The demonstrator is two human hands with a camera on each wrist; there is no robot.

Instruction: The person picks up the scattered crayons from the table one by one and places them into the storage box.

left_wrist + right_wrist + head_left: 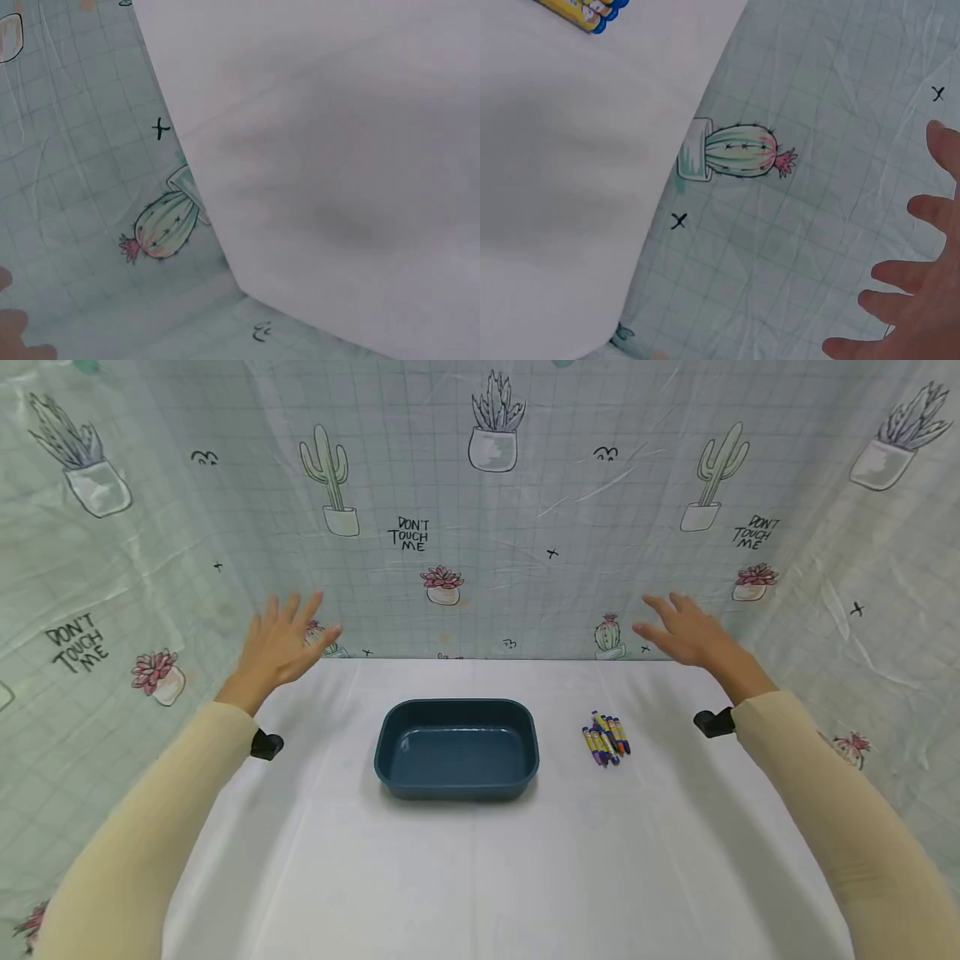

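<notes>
Both hands are raised over the far corners of the table and hold nothing. My left hand [277,639], up at the far left, has its fingers spread; only a few fingertips [13,334] enter the left wrist view. At the far right my right hand [686,631] is held with fingers apart, and it shows large in the right wrist view. A dark blue rectangular tray [457,792] sits on the table between the arms. Right of it lies a small pile of crayons [606,739] with yellow wrappers, their blue ends [600,22] at the top of the right wrist view.
A white cloth [472,877] covers the table. Behind it and at both sides hangs a pale green curtain [517,527] printed with potted cacti and lettering. Each sleeve carries a black wrist mount, such as the left mount [266,745].
</notes>
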